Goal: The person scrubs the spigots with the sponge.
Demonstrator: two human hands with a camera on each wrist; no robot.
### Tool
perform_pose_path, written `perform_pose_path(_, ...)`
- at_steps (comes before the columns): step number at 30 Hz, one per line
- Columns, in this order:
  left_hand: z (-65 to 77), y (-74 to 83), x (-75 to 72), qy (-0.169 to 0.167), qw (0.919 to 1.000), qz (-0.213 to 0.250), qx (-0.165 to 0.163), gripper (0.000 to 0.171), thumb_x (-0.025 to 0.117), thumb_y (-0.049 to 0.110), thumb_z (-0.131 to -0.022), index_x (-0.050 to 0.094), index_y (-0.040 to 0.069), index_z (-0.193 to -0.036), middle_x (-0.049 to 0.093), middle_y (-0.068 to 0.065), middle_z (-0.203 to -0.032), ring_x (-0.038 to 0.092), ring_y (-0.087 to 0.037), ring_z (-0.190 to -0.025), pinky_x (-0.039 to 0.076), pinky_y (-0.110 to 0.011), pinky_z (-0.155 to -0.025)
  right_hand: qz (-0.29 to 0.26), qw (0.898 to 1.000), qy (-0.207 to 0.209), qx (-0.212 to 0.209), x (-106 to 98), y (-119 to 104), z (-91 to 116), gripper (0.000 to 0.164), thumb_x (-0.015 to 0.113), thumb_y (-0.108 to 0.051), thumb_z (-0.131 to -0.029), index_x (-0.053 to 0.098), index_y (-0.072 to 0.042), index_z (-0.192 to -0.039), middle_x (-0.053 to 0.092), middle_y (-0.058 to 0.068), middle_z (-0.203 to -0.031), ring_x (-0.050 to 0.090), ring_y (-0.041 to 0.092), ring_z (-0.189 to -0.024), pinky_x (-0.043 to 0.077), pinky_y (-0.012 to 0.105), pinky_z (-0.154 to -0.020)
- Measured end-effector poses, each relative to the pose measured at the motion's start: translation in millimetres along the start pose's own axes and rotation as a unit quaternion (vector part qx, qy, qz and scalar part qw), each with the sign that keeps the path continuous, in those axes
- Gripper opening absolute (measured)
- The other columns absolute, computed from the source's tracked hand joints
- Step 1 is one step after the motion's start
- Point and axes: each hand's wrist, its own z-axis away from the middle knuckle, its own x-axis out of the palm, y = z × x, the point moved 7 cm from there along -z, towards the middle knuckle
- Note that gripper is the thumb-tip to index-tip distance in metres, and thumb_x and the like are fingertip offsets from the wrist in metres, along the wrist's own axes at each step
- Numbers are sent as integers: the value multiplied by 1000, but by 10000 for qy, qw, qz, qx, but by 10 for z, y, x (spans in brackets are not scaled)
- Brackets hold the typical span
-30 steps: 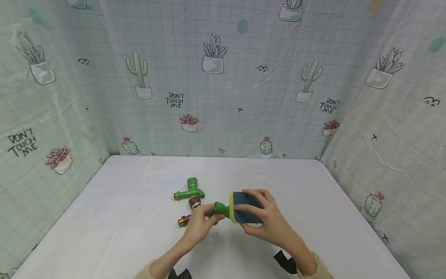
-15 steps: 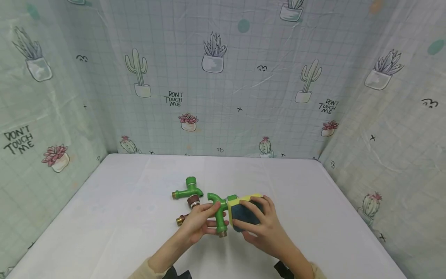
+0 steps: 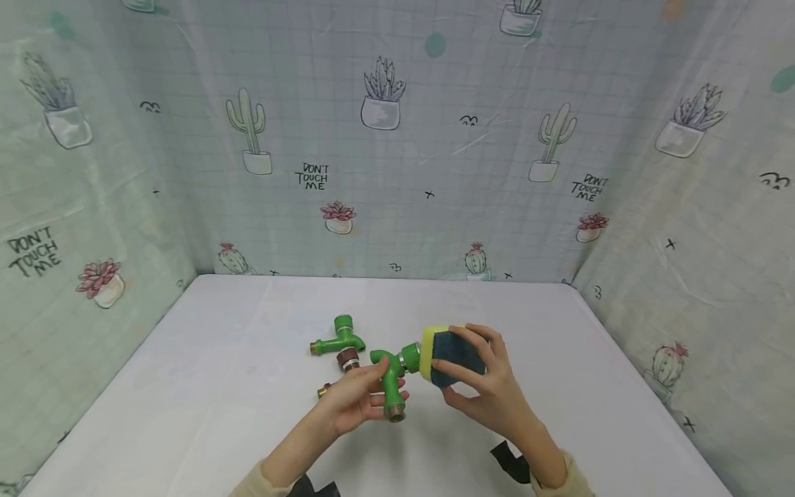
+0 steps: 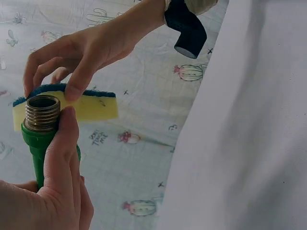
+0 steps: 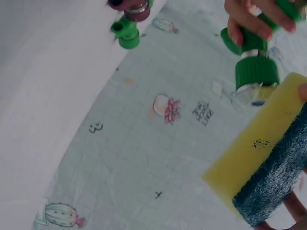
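Observation:
A green plastic tap [image 3: 393, 388] with a brass threaded end sits in my left hand [image 3: 348, 404], the thumb over its body and the fingers behind it. Its threaded end [image 4: 43, 112] points toward the camera in the left wrist view. My right hand [image 3: 493, 397] grips a sponge [image 3: 456, 357], yellow with a dark blue-green scouring side, between thumb and fingers. The sponge's yellow face [image 5: 259, 139] is close to the tap's ribbed knob [image 5: 256, 73]; whether they touch I cannot tell. Both are held above the table.
Another green tap [image 3: 340, 339] lies on the white table [image 3: 236, 386], left of my hands. A brown tap [image 3: 348, 358] lies just in front of it, partly hidden by my left hand. Cactus-printed cloth [image 3: 397, 159] surrounds the table at the back and sides.
The tap has been turned in my left hand, so its threaded end now points toward me. The sponge first moved over the tap's knob, then away to the upper right.

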Motion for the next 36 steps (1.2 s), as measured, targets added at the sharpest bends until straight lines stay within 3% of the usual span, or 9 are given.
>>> perform_pose_path(4, 5, 5, 17, -85, 9993, 330, -131, 61, 47, 40, -90, 33, -6, -128, 59, -5, -92, 65, -12, -82, 53, -39, -78, 72, 9979, -208, -606, 72, -122, 31, 26, 58, -34, -82, 62, -30, -107, 49, 16, -124, 38, 38, -112, 33, 58, -89)
perform_pose_path(7, 7, 3, 33, -166, 9987, 439, -216, 59, 48, 38, -90, 33, -5, -128, 59, -4, -90, 65, -10, -78, 54, -38, -76, 182, 9970, -215, -727, 91, -113, 77, 23, 54, -34, -84, 62, -32, -106, 50, 15, -123, 39, 38, -111, 27, 58, -95)
perform_pose_path(13, 9, 15, 18, -243, 9994, 169, -197, 60, 48, 41, -89, 34, -2, -128, 58, -2, -88, 65, -9, -73, 56, -32, -68, -12, 9989, -81, -461, 25, 55, 131, 24, 47, -34, -86, 64, -28, -101, 49, 17, -123, 39, 40, -112, 27, 58, -100)
perform_pose_path(20, 32, 2, 18, -452, 9983, -334, -144, 63, 42, 40, -92, 31, -8, -131, 62, -7, -97, 65, -13, -80, 54, -41, -72, -928, 9954, -49, 239, -59, 181, 128, 28, 56, -38, -83, 63, -23, -105, 44, 15, -129, 33, 33, -121, 38, 26, -96)
perform_pose_path(23, 31, 12, 47, -557, 9967, -581, -80, 61, 41, 39, -93, 34, -8, -131, 62, -15, -106, 65, -17, -88, 53, -44, -75, -1269, 9915, -161, 218, -22, 140, 92, 29, 60, -36, -81, 62, -22, -107, 43, 15, -130, 32, 32, -121, 39, 28, -96)
perform_pose_path(27, 21, 34, 71, -505, 9931, -1057, 94, 54, 43, 34, -93, 40, -9, -126, 60, -20, -111, 64, -24, -95, 53, -43, -75, -1469, 9887, -210, 200, 10, 95, 29, 31, 65, -32, -78, 62, -22, -107, 44, 15, -129, 32, 31, -120, 42, 31, -93)
perform_pose_path(32, 16, 102, 40, -16, 9880, -1438, 567, 43, 49, 24, -92, 43, -12, -115, 64, -22, -97, 67, -27, -83, 55, -35, -67, -1491, 9879, -400, 155, 24, 59, -48, 31, 64, -34, -79, 62, -23, -108, 44, 14, -129, 34, 29, -118, 48, 35, -84)
perform_pose_path(34, 23, 146, 27, 110, 9864, -1440, 781, 37, 53, 18, -90, 39, -7, -113, 65, -23, -92, 67, -28, -79, 56, -34, -63, -1451, 9881, -483, 154, 22, 59, -79, 31, 63, -34, -79, 62, -23, -108, 45, 14, -129, 34, 29, -118, 50, 37, -80)
perform_pose_path(36, 31, 192, 48, 16, 9857, -1410, 922, 37, 57, 10, -86, 34, -1, -114, 66, -22, -91, 67, -31, -80, 56, -35, -62, -1450, 9875, -582, 227, 16, 73, -109, 33, 66, -32, -77, 62, -23, -109, 44, 13, -130, 33, 27, -118, 50, 38, -79)
